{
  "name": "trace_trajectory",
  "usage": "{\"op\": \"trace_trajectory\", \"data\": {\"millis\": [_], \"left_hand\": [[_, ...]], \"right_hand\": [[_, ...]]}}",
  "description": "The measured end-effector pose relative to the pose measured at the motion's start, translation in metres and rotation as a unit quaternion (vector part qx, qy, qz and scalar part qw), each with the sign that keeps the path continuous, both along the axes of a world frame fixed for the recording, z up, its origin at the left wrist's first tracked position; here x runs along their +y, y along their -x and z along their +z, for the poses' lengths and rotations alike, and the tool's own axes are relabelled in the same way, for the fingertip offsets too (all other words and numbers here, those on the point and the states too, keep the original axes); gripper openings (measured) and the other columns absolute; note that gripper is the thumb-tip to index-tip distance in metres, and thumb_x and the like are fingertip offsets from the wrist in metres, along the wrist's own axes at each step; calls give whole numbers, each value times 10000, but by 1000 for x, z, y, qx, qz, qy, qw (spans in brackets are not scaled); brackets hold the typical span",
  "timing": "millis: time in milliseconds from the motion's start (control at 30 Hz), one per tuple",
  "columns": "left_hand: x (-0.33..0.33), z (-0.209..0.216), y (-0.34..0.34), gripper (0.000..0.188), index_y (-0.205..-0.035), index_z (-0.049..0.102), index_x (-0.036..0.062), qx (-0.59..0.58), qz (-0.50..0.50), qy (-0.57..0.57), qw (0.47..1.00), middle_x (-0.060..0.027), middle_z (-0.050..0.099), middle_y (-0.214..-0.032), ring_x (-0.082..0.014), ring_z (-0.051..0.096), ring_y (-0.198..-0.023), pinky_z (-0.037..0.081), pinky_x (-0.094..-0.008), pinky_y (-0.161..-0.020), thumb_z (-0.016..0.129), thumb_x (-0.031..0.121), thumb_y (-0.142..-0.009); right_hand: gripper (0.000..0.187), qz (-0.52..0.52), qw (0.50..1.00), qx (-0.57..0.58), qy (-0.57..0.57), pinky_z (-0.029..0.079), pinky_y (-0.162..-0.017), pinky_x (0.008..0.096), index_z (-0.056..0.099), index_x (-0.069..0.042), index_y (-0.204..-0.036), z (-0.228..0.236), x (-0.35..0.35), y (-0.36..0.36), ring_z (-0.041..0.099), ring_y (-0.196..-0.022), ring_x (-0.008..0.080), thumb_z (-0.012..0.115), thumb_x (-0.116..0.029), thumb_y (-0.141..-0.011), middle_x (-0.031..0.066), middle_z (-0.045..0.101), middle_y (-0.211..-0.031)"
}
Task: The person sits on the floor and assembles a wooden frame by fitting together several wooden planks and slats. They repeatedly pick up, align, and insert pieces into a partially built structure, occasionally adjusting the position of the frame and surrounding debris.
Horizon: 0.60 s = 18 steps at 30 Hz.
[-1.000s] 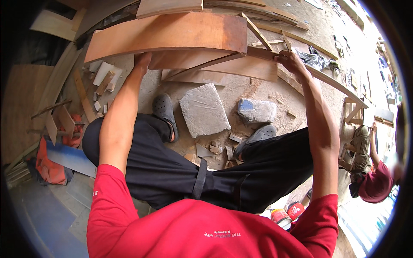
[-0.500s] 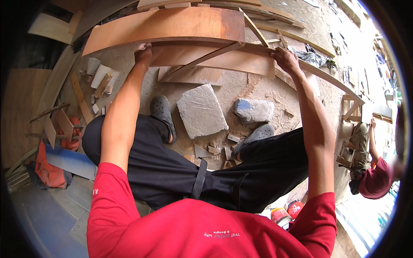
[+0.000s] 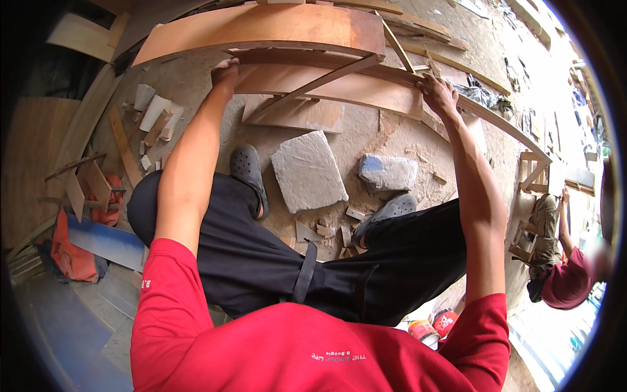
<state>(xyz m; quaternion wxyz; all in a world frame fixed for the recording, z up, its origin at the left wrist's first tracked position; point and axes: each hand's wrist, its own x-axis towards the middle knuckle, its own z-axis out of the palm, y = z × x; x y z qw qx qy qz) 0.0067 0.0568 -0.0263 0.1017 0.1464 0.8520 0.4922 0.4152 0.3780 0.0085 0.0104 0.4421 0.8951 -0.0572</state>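
Both my arms reach forward to a wooden panel frame (image 3: 326,85) made of brown plywood boards and thin battens. My left hand (image 3: 226,70) grips the frame's lower edge just under the top board (image 3: 261,29). My right hand (image 3: 439,93) is closed on the long wooden rail (image 3: 496,121) at the frame's right side. Below the frame I see my legs in black trousers and grey clogs (image 3: 248,170) on a dusty floor.
A flat grey stone slab (image 3: 307,171) and a smaller stone block (image 3: 387,172) lie between my feet among wood offcuts. Scrap boards (image 3: 153,117) and an orange bag (image 3: 72,251) sit at left. Another person in a dark red shirt (image 3: 571,281) works at far right. Cans (image 3: 434,326) stand near my right hip.
The wooden frame has risen and moved away from me, with both hands still on it. My arms have stretched further forward.
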Motion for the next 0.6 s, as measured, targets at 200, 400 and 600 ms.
{"op": "trace_trajectory", "data": {"millis": [200,400,600], "left_hand": [[9,-4,2,307,-1019,679,18,25,23,-8,999,-122,696,-963,-163,637,-888,464,-286,-798,613,267,-852],[17,-6,5,308,-1019,677,14,20,28,-1,999,-106,694,-985,-151,622,-915,455,-283,-818,614,266,-855],[12,-15,19,320,-1019,676,8,60,34,19,997,-115,699,-962,-169,641,-898,465,-286,-807,609,273,-854]], "right_hand": [[785,-120,986,73,-88,262,-1043,533,411,-106,-1351,-5,-3,0,346,-1286,372,646,-571,-765,170,406,-1378],[1177,-388,895,164,143,347,-998,508,129,-20,-1426,15,-13,5,388,-1233,389,760,-609,-625,252,357,-1302],[864,-367,738,306,476,385,-953,555,264,-159,-1438,-8,-13,16,474,-1168,347,706,-490,-773,164,288,-1422]]}}
